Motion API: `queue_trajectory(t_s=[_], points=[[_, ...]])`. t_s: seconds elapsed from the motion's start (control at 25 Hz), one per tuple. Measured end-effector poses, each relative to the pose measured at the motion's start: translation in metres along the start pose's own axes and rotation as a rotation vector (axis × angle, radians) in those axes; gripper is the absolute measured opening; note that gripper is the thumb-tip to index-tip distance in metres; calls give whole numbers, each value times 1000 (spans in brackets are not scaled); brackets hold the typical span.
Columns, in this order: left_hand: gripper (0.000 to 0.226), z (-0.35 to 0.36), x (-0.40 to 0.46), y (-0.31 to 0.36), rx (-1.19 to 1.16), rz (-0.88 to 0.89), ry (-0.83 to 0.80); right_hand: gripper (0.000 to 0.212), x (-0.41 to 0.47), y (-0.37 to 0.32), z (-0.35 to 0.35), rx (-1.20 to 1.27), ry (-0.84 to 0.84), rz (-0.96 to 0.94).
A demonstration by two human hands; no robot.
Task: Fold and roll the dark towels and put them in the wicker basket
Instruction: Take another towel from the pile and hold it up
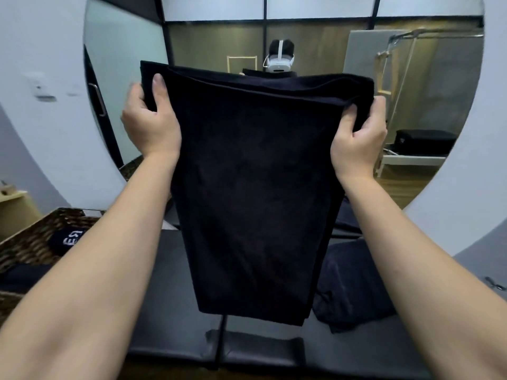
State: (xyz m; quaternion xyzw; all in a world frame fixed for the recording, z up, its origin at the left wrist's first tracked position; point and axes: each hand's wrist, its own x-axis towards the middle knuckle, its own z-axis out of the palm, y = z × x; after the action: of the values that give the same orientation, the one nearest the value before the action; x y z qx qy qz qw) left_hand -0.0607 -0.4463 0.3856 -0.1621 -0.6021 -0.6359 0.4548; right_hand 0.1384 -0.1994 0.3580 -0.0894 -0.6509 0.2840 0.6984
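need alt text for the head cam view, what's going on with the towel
Two bare hands hold a dark towel up by its top corners, left hand and right hand each gripping an edge, so it hangs folded in front of a round mirror. A wicker basket holding dark towels sits lower left; another dark towel lies crumpled lower right.

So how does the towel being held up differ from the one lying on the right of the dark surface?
The held towel hangs in the air, gripped at its top corners by the left hand and right hand; the lying towel rests on the dark surface, untouched. The held towel hangs flat and doubled over; the lying towel is crumpled. Both are dark.
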Motion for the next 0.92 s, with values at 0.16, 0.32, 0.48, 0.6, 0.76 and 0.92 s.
queue_trajectory(t_s=[0.16, 0.32, 0.48, 0.6, 0.76, 0.92], points=[[47, -18, 3, 36, 5, 51, 18, 15, 9, -30, -24, 30, 50, -57], [47, -29, 5, 56, 27, 76, 35, 20, 12, -41, -32, 26, 60, -28], [49, -36, -1, 48, 79, 40, 8, 15, -3, -35, -27, -3, 2, 49], [52, -38, -9, 17, 109, -25, -25, 10, -22, -19, -15, -42, -76, 117], [50, -37, -29, -42, 162, -96, -155, 19, -54, 14, 10, -122, -191, 210], [52, -29, -52, -117, 267, -210, -334, 19, -90, 65, 42, -204, -335, 354]])
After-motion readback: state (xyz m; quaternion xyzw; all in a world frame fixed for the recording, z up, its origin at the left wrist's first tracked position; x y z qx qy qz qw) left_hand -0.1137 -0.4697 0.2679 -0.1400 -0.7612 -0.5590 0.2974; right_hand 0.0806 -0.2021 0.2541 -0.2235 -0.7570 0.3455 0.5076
